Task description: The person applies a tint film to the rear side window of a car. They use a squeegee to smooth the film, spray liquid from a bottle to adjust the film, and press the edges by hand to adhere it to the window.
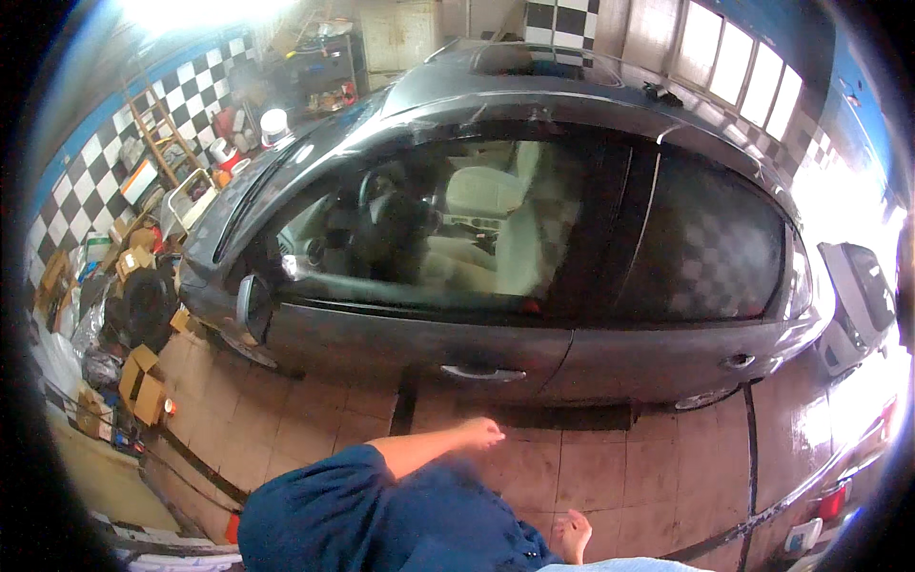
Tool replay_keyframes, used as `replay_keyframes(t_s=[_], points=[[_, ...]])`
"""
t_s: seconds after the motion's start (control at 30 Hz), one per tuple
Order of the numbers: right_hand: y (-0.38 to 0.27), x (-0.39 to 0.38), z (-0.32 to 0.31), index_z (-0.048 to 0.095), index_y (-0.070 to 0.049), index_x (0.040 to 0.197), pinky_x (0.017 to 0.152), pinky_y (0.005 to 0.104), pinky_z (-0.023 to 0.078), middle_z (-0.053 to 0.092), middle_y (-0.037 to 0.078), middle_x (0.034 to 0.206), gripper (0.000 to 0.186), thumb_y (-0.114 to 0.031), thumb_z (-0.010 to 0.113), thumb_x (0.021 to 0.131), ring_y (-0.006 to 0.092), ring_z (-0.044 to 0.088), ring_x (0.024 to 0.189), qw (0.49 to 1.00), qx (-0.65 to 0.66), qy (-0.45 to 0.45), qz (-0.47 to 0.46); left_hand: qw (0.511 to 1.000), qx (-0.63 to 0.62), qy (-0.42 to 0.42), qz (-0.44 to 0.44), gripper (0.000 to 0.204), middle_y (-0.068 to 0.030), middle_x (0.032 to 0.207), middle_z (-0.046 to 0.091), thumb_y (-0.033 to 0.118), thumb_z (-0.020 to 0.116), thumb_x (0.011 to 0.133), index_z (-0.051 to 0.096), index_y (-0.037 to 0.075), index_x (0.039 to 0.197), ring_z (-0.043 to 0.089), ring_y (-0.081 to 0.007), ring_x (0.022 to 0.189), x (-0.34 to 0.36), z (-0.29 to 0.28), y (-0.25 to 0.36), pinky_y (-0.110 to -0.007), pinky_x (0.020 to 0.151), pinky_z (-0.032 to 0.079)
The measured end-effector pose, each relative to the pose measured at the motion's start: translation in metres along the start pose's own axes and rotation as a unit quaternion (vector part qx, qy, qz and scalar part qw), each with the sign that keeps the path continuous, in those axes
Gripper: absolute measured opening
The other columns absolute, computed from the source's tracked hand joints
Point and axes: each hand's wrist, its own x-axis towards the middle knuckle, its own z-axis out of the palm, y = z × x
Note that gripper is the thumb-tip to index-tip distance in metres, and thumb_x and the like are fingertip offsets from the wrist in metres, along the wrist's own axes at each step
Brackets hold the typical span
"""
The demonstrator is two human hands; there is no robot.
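Observation:
A dark grey car point(429, 348) stands side-on in front of me, its doors closed. My left hand point(481, 434) is in front of the front door, below the silver door handle point(483, 373) in the picture and apart from it. Its fingers are curled in and nothing shows in them. Lower down, near my body, my right hand point(574, 534) hangs with loosely bent fingers partly apart, holding nothing that I can see. Through the front window point(429, 219) appear pale seats and a dark steering wheel.
Cardboard boxes point(143, 386), a tyre point(148, 305) and plastic bags crowd the left side. A wooden ladder point(157, 133) leans on the checkered wall. White buckets point(274, 126) stand beyond the bonnet. Another vehicle part or car point(853, 315) is at the right. Dark strips cross the tiled floor point(315, 419).

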Motion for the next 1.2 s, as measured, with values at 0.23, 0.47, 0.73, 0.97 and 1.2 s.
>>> replay_keyframes(t_s=[0.23,0.47,0.73,0.97,1.2], points=[[0.081,-0.011,-0.015,0.065,-0.001,0.091,0.052,0.0329,0.051,0.067,0.009,0.080,0.016,-0.005,0.062,0.076,0.0193,0.064,0.061,0.954,-0.255,-0.074,0.138,0.988,0.079,0.043,-0.125,0.035,-0.0020,0.055,0.055,0.036,0.057,0.084,0.060,0.007,0.065,0.050,-0.0132,0.044,-0.019,-0.036,-0.161,-0.026,0.041,0.041],[0.046,-0.017,-0.003,0.066,0.000,0.089,0.054,0.0331,0.052,0.067,0.011,0.077,0.017,-0.005,0.064,0.073,0.0199,0.065,0.062,0.950,-0.190,0.036,0.245,0.960,-0.051,0.124,-0.246,0.034,-0.0067,0.055,0.060,0.031,0.055,0.083,0.062,0.005,0.062,0.057,-0.0204,0.045,-0.031,-0.042,-0.243,-0.034,0.042,0.045],[0.016,-0.028,0.011,0.068,0.000,0.086,0.056,0.0333,0.053,0.068,0.012,0.074,0.017,-0.006,0.067,0.071,0.0206,0.066,0.064,0.957,-0.069,0.126,0.253,0.961,-0.113,0.097,-0.234,0.025,-0.0065,0.072,0.063,0.025,0.061,0.086,0.062,0.001,0.087,0.059,-0.0165,0.056,-0.010,-0.050,-0.233,-0.028,0.046,0.048],[-0.051,-0.038,0.035,0.063,-0.002,0.076,0.044,0.0353,0.048,0.062,0.010,0.066,0.006,-0.007,0.060,0.076,0.0230,0.059,0.052,0.950,0.104,0.071,0.286,0.974,-0.107,0.092,-0.179,0.025,-0.0061,0.075,0.062,0.027,0.058,0.089,0.062,0.002,0.091,0.059,-0.0139,0.060,0.007,-0.048,-0.195,-0.026,0.047,0.048],[0.029,-0.077,0.017,0.065,0.001,0.083,0.051,0.0343,0.051,0.065,0.013,0.071,0.009,-0.005,0.060,0.078,0.0228,0.063,0.059,0.957,-0.120,0.097,0.246,0.979,-0.077,0.041,-0.185,0.025,-0.0062,0.077,0.063,0.025,0.058,0.088,0.061,0.001,0.089,0.058,-0.0152,0.060,0.005,-0.057,-0.200,-0.029,0.049,0.049]])
